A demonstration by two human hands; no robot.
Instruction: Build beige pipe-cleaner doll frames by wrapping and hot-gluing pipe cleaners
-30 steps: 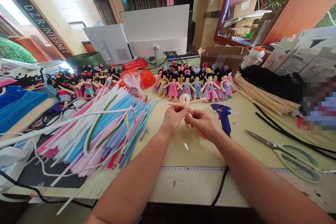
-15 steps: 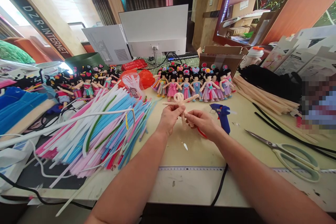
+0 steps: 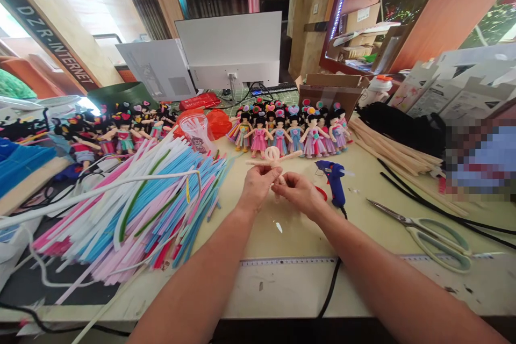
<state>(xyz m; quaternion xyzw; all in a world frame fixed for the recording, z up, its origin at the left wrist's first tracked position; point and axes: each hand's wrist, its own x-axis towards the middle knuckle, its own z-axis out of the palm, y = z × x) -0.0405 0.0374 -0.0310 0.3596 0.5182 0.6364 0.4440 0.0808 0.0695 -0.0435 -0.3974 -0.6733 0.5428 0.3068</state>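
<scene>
Both hands are closed on a beige pipe-cleaner doll frame (image 3: 272, 155) above the middle of the table. A coiled round head stands at its top, and two arms stick out sideways. My left hand (image 3: 258, 185) pinches the body just under the left arm. My right hand (image 3: 298, 191) grips the lower part, its fingertips close to the left thumb; the legs are mostly hidden behind the fingers. Right of my right hand lies a blue hot glue gun (image 3: 335, 183). A red ring-shaped thing (image 3: 321, 193) shows partly behind that hand.
Finished pipe-cleaner dolls (image 3: 280, 134) stand in rows behind the hands. A heap of coloured pipe cleaners (image 3: 133, 209) covers the left. At right lie scissors (image 3: 421, 231), beige pipe cleaners (image 3: 397, 156) and a black pile (image 3: 403, 123). A ruler strip (image 3: 290, 262) runs along the front.
My right hand has moved in closer to my left hand, and its fingers now cover more of the doll frame's legs. The whole view has shifted slightly.
</scene>
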